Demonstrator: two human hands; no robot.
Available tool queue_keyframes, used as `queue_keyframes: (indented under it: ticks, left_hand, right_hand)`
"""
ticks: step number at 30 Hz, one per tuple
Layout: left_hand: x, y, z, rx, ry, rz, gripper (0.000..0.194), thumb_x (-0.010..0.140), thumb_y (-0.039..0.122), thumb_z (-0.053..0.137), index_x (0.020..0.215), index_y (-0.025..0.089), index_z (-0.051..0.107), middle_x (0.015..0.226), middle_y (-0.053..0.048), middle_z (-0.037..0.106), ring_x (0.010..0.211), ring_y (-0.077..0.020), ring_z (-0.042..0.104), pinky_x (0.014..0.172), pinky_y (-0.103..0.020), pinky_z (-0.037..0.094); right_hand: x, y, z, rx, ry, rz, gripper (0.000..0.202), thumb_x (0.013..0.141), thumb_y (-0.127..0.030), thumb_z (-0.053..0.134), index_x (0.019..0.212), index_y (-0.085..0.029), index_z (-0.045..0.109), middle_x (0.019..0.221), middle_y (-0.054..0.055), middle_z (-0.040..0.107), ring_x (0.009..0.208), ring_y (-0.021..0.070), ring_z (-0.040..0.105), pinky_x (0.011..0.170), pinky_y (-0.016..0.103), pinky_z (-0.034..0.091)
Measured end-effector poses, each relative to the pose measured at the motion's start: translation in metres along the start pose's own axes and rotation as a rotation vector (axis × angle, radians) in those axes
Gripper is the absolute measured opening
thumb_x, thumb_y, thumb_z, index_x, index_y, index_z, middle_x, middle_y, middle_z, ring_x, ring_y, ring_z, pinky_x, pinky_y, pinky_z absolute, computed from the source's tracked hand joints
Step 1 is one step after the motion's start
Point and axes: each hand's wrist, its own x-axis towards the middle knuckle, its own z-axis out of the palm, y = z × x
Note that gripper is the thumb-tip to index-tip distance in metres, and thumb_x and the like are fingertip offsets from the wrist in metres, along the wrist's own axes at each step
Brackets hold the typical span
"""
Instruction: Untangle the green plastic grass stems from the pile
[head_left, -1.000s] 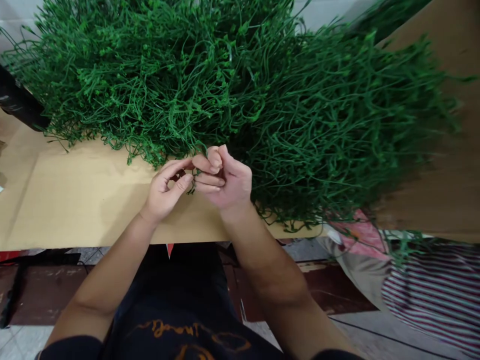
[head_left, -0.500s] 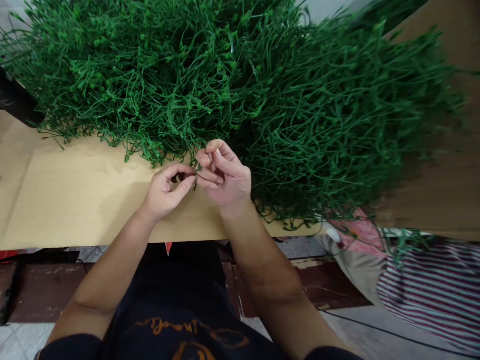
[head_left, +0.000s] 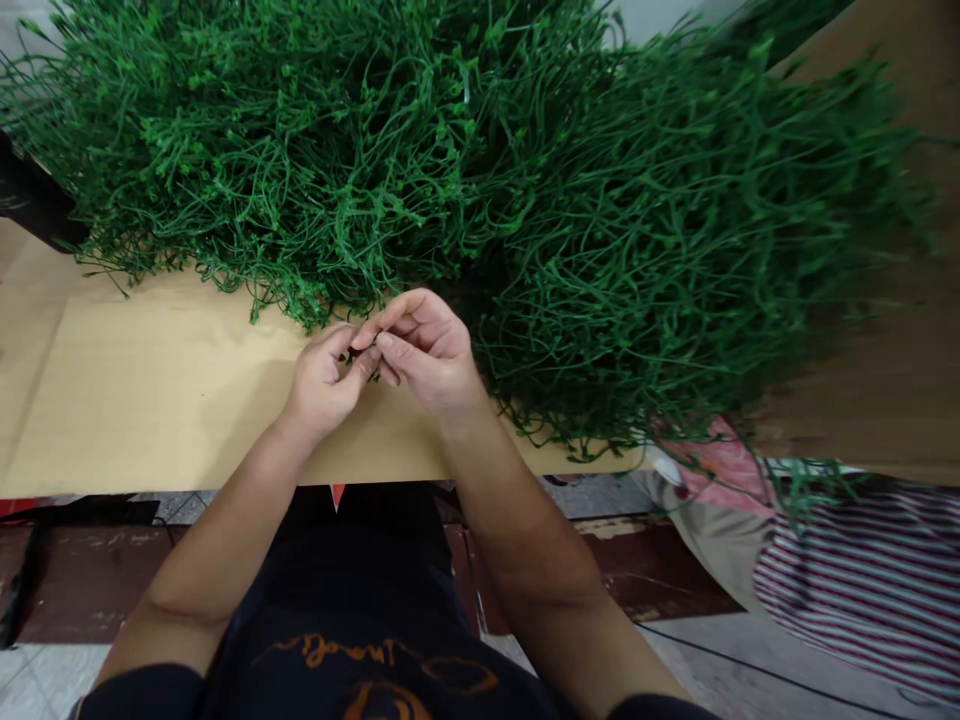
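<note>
A large tangled heap of green plastic-looking stems (head_left: 315, 150) with small tips fills the far side of the cardboard-covered table (head_left: 150, 390). My left hand (head_left: 326, 380) is closed in a pinch just in front of the heap's near edge. My right hand (head_left: 427, 350) meets it from the right, thumb and index finger pinched beside the left fingertips. Something thin and dark shows between the fingertips of both hands, too small to make out clearly.
At the right stands a brown cardboard panel (head_left: 870, 380). Another person in a striped garment (head_left: 862, 590) is at the lower right, near a pink cloth (head_left: 720, 470). A black object (head_left: 34, 200) lies at the left edge.
My right hand has moved left and its raised thumb and index finger have come down into a pinch at the left fingertips. The left hand has shifted slightly left.
</note>
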Motion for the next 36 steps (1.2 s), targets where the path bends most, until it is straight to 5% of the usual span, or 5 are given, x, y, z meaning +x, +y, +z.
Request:
queue_keyframes:
  ticks: [9, 14, 21, 31, 36]
  left_hand:
    - [-0.001, 0.012, -0.017, 0.373, 0.055, 0.101, 0.008, 0.079, 0.018, 0.048, 0.071, 0.020, 0.051, 0.091, -0.006, 0.062, 0.096, -0.0218, 0.054, 0.087, -0.038, 0.038]
    - [-0.006, 0.024, -0.016, 0.477, -0.237, 0.081, 0.014, 0.085, 0.023, 0.042, 0.073, 0.019, 0.049, 0.076, -0.004, 0.057, 0.077, -0.0195, 0.051, 0.074, -0.036, 0.037]
    - [-0.022, 0.036, -0.003, -0.045, -0.451, 0.004, 0.017, 0.088, 0.023, 0.036, 0.072, 0.020, 0.039, 0.069, -0.001, 0.045, 0.068, -0.0144, 0.043, 0.066, -0.029, 0.037]
    - [-0.028, 0.039, -0.009, -0.332, -0.394, -0.037, 0.028, 0.089, 0.043, 0.042, 0.074, 0.020, 0.041, 0.067, 0.001, 0.042, 0.060, -0.0097, 0.038, 0.057, -0.025, 0.035]
    - [-0.024, 0.035, -0.007, -0.649, -0.337, -0.219, 0.026, 0.084, 0.041, 0.053, 0.076, 0.019, 0.042, 0.068, 0.003, 0.049, 0.057, -0.0066, 0.047, 0.048, -0.019, 0.038]
  right_hand:
    - [0.002, -0.005, -0.003, 0.072, 0.222, 0.062, 0.029, 0.072, -0.033, 0.066, 0.086, -0.019, 0.045, 0.068, -0.007, 0.060, 0.035, -0.0017, 0.024, 0.035, 0.015, 0.028]
    - [0.004, -0.004, -0.001, 0.037, 0.328, 0.057, 0.024, 0.074, -0.034, 0.063, 0.081, -0.018, 0.047, 0.049, -0.011, 0.038, 0.039, 0.0007, 0.025, 0.037, 0.015, 0.022]
    - [0.003, -0.012, 0.015, -0.125, 0.387, 0.030, 0.006, 0.079, -0.022, 0.054, 0.079, -0.020, 0.049, 0.047, -0.009, 0.029, 0.039, 0.0023, 0.024, 0.039, 0.019, 0.018]
    - [0.020, -0.021, 0.028, -0.177, 0.308, -0.040, 0.005, 0.082, -0.019, 0.049, 0.083, -0.023, 0.045, 0.053, -0.007, 0.020, 0.042, 0.0036, 0.018, 0.040, 0.019, 0.015]
    - [0.024, -0.025, 0.020, -0.124, 0.305, -0.029, 0.004, 0.081, -0.022, 0.050, 0.083, -0.022, 0.047, 0.052, -0.007, 0.025, 0.042, 0.0039, 0.023, 0.039, 0.019, 0.017]
